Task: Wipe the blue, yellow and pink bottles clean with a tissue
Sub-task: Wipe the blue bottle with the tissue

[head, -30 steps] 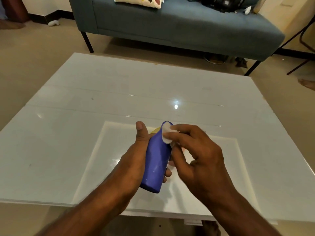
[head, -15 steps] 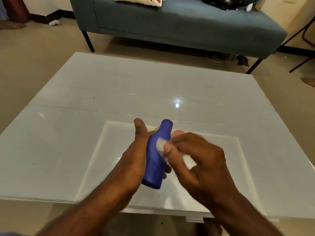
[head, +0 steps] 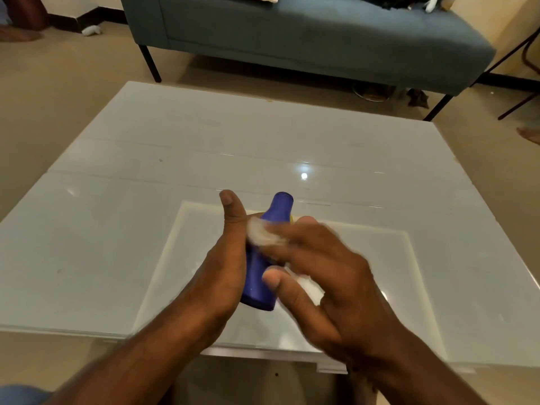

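A grey-blue sofa [head: 306, 39] is standing on the floor beyond the far edge of the table [head: 204, 141], whose glossy white top is filling most of the view. Above the table's near edge, the person's forearms are reaching in, and both hands are meeting over the blue bottle [head: 260, 276]. The left hand [head: 225, 264] is wrapping around the bottle's left side and back, thumb pointing up beside the neck, holding it clear of the table with its base tilted toward the person. The right hand [head: 327, 273] is pressing a crumpled white tissue [head: 263, 235] against the bottle's shoulder; it is blurred, so the rubbing appears to be under way. A sliver of yellow [head: 291, 219] is showing just behind the bottle's neck, too little to tell what it is; no pink bottle is in view.

The bottle is looking like light, stiff, smooth plastic, probably slippery, so a full wrap around the wide lower body seems the safest hold. The tissue is soft and flimsy and may tear under hard rubbing.
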